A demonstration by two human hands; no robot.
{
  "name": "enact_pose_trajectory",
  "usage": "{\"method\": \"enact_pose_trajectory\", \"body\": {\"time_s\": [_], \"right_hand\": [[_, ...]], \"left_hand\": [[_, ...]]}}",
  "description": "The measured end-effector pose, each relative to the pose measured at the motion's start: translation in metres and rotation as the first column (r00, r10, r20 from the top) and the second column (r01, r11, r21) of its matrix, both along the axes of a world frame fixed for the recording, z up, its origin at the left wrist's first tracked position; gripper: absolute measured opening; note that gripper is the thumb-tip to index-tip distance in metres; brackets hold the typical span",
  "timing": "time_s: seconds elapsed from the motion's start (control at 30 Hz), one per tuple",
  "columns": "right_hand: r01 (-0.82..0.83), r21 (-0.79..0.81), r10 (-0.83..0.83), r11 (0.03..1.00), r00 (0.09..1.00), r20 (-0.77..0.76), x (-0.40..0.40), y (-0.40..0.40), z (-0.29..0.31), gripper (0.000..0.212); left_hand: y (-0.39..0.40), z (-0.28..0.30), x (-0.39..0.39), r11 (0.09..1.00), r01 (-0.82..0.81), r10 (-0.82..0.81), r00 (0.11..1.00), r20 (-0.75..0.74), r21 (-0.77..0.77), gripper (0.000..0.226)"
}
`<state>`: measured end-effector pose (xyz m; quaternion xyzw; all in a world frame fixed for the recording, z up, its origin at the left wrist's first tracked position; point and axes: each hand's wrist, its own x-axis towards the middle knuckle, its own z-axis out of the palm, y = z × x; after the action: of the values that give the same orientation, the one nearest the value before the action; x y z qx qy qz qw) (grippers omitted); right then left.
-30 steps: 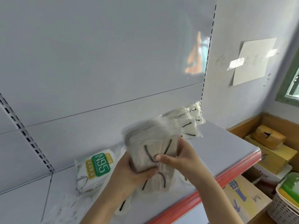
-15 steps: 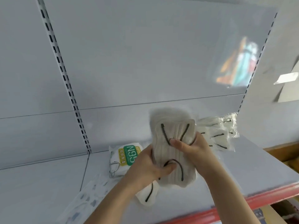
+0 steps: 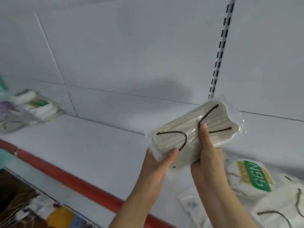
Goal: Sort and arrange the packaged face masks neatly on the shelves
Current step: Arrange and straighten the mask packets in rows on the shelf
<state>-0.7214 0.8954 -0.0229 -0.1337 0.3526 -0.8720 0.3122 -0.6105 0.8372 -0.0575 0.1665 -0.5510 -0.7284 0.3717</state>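
A clear-wrapped pack of beige face masks with dark ear loops (image 3: 184,130) is held above the grey shelf (image 3: 92,145), tilted. My left hand (image 3: 160,163) grips its lower left end with the thumb on top. My right hand (image 3: 205,150) grips its middle, thumb pressed on the front. On the shelf at right lie a white N95 pack with a green label (image 3: 253,176) and another beige mask pack (image 3: 283,209). A blurred pile of mask packs (image 3: 31,109) sits at the shelf's far left.
The shelf's red front strip (image 3: 69,178) runs diagonally across the lower left. A slotted upright (image 3: 220,48) stands on the back panel behind the held pack. Mixed goods (image 3: 54,216) show on a lower level at bottom left.
The view has swung left: the N95 pack now lies to the right of my hands. Both hands carried the beige pack leftward and turned it from upright to nearly lengthwise.
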Motion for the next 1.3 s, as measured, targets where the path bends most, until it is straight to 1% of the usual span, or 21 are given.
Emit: {"method": "enact_pose_trajectory", "body": {"time_s": [0.03,0.1,0.17,0.27,0.37,0.43,0.5,0.57,0.67,0.77,0.83,0.9,0.97,1.07,1.17,1.23,1.3], "right_hand": [[-0.067,0.007,0.067,0.998,0.997,-0.044,0.015,-0.017,0.001,0.043],[-0.205,0.069,0.212,0.976,0.970,-0.119,0.042,-0.050,0.006,0.039],[-0.293,0.148,0.315,0.945,0.936,-0.159,0.064,-0.084,0.011,0.038],[-0.334,0.257,0.391,0.907,0.895,-0.213,0.095,-0.142,0.014,0.036],[-0.368,0.380,0.479,0.848,0.840,-0.255,0.139,-0.216,0.009,0.038],[-0.385,0.452,0.522,0.804,0.821,-0.229,0.172,-0.274,0.003,0.036],[-0.404,0.494,0.542,0.770,0.823,-0.171,0.202,-0.329,-0.006,0.033],[-0.419,0.524,0.557,0.742,0.820,-0.133,0.224,-0.371,-0.015,0.039],[-0.448,0.546,0.579,0.707,0.811,-0.084,0.255,-0.439,-0.022,0.042],[-0.450,0.572,0.582,0.686,0.811,-0.059,0.271,-0.494,-0.018,0.042],[-0.453,0.595,0.595,0.663,0.802,-0.052,0.280,-0.524,-0.014,0.044],[-0.470,0.601,0.609,0.646,0.792,-0.035,0.287,-0.537,-0.013,0.042],[-0.496,0.602,0.631,0.625,0.776,-0.015,0.292,-0.547,-0.014,0.036],[-0.510,0.615,0.643,0.602,0.766,0.006,0.294,-0.556,-0.021,0.031],[-0.480,0.646,0.602,0.593,0.797,0.040,0.295,-0.564,-0.025,0.032],[-0.470,0.658,0.591,0.588,0.805,0.047,0.294,-0.563,-0.023,0.029],[-0.483,0.649,0.622,0.587,0.783,0.019,0.291,-0.556,-0.017,0.029]], "left_hand": [[-0.022,-0.002,0.017,0.997,-0.071,0.070,0.997,0.024,0.015,0.046],[-0.067,-0.002,0.058,0.981,-0.180,0.176,0.982,0.063,0.073,0.046],[-0.109,-0.001,0.103,0.965,-0.236,0.224,0.969,0.107,0.118,0.045],[-0.163,-0.001,0.168,0.942,-0.296,0.268,0.947,0.178,0.159,0.040],[-0.220,-0.009,0.227,0.907,-0.377,0.321,0.908,0.270,0.188,0.029],[-0.262,-0.014,0.265,0.890,-0.414,0.345,0.886,0.310,0.190,0.034],[-0.300,-0.016,0.299,0.874,-0.455,0.375,0.856,0.356,0.171,0.042],[-0.330,-0.015,0.323,0.852,-0.499,0.405,0.819,0.406,0.158,0.044],[-0.382,-0.012,0.356,0.824,-0.542,0.434,0.791,0.432,0.164,0.034],[-0.425,-0.009,0.370,0.778,-0.590,0.468,0.774,0.426,0.217,0.032],[-0.447,-0.009,0.376,0.768,-0.597,0.475,0.774,0.419,0.231,0.020],[-0.461,-0.008,0.384,0.751,-0.618,0.490,0.757,0.431,0.232,0.014],[-0.478,-0.008,0.400,0.744,-0.630,0.495,0.743,0.450,0.221,0.019],[-0.497,-0.010,0.417,0.786,-0.570,0.418,0.776,0.472,0.240,0.026],[-0.497,-0.013,0.413,0.836,-0.498,0.332,0.793,0.510,0.230,0.026],[-0.496,-0.016,0.409,0.842,-0.489,0.323,0.796,0.512,0.229,0.024],[-0.497,-0.014,0.414,0.832,-0.509,0.345,0.786,0.513,0.220,0.025]]}}
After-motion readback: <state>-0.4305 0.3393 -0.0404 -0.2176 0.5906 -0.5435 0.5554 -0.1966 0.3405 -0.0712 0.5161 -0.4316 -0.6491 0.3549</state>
